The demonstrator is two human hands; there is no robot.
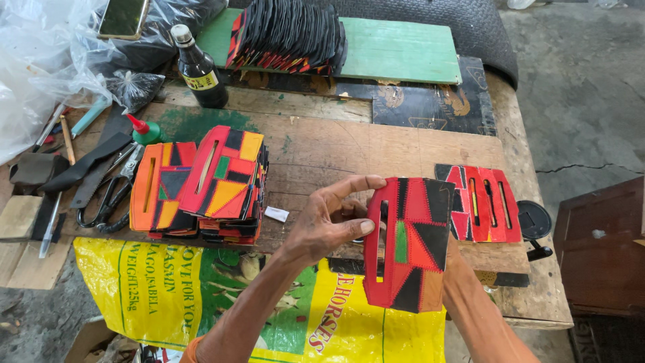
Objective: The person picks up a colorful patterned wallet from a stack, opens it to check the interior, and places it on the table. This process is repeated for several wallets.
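Held upright above the near edge of a worn wooden workbench (376, 151): a stitched patchwork panel (408, 243), flat and roughly rectangular, pieced from red, black, green and orange triangles, with a long slot cut down its left side. Pinched at that slotted edge by the left hand (330, 220), thumb across the face, fingers curled behind. Right hand almost wholly hidden behind the panel, only the forearm showing below; grip impossible to tell.

Containers first: a dark glass bottle (199, 68) with a black cap, standing upright at the back of the bench, contents not visible through the glass; a small green glue bottle (146, 130) with a red nozzle, tipped over beside the tools; crumpled clear plastic bags (47, 60) at far left, one with a phone (123, 17) resting on it.

At centre left, two leaning stacks of similar patchwork panels (201, 185), bright orange, red and yellow, edges layered like cards. To the right, just behind the held piece, a few red and black panels (480, 202) lying flat. At the back, a fanned row of dark pieces (289, 33) on a green painted board (396, 50). Black-handled scissors (107, 205) and dark leather strips (87, 165) at left. Draped over the bench's front, a glossy yellow woven sack (201, 296).
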